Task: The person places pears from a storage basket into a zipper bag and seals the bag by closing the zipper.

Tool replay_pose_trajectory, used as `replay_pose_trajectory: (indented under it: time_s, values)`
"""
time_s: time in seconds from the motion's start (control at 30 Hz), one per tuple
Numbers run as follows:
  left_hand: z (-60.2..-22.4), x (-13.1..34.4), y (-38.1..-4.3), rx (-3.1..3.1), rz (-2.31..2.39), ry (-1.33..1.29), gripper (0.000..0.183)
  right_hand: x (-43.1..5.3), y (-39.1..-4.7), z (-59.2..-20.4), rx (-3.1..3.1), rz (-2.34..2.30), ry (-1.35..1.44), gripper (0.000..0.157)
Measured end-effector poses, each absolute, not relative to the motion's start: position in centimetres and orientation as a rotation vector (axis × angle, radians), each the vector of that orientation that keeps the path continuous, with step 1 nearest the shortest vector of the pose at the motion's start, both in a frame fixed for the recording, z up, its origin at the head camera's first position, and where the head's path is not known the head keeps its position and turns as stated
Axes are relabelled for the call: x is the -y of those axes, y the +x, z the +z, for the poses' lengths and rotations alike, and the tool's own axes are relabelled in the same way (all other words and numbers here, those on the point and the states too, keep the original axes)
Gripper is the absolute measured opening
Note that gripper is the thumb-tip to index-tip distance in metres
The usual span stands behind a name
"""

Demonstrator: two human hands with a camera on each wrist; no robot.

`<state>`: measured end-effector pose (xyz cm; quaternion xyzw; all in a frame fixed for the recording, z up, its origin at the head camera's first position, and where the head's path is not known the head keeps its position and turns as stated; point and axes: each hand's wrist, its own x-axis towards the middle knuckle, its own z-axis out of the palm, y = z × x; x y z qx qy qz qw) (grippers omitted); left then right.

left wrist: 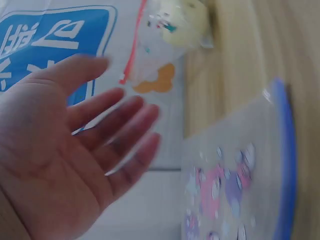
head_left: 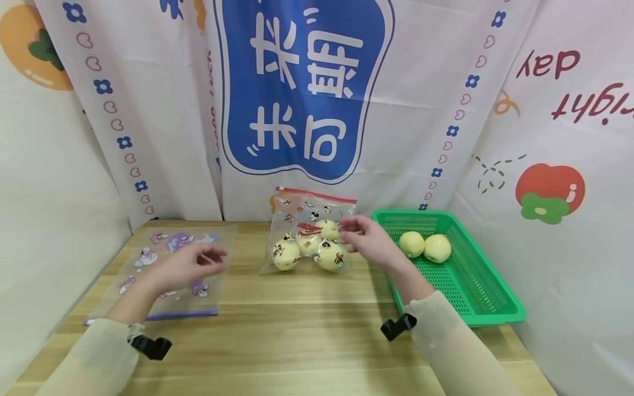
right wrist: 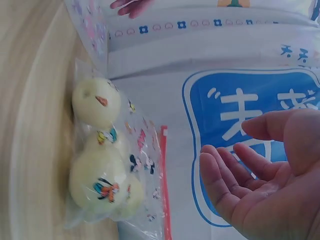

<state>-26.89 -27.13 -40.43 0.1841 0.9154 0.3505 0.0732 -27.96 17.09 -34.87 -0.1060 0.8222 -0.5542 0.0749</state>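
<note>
A clear zip bag with a red top strip [head_left: 317, 195] stands against the backdrop, holding several pale yellow-green round fruits [right wrist: 97, 182]. My right hand [head_left: 369, 239] hovers by the bag's right side, its fingers loosely bent and nothing in them; the right wrist view shows a gap between hand and bag. Over a flat zip bag with a purple strip [head_left: 153, 317] and purple cartoon prints is my left hand [head_left: 190, 267], fingers relaxed. In the left wrist view its palm [left wrist: 55, 165] holds nothing.
A green plastic basket [head_left: 495, 286] stands at the right of the wooden table [head_left: 297, 341], with two pale fruits [head_left: 437, 248] inside. Printed white cloth [head_left: 421, 110] hangs behind and along the right side.
</note>
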Motion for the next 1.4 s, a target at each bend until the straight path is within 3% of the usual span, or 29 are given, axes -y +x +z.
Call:
replay_pose_trajectory:
  time_s: [0.17,0.37,1.07,1.4]
  values:
    - [-41.9,28.5,-24.8,-2.72,0.839,0.546,0.052,-16.5,-26.1,-36.7,-2.447,-1.694,-0.336,0.039]
    - [-43.5,29.7,-23.6,-2.729,0.708,0.498,0.045,-15.9,-24.8,-38.4,-2.414,-1.707,-0.388,0.038]
    - [-45.8,30.1,-23.7,-2.746,0.721,0.499,0.015,-15.3,-23.9,-39.7,-2.365,-1.693,-0.376,0.034]
    - [-46.4,28.1,-23.4,-2.627,0.862,0.673,0.007,-15.2,-24.0,-39.8,-2.361,-1.681,-0.392,0.035]
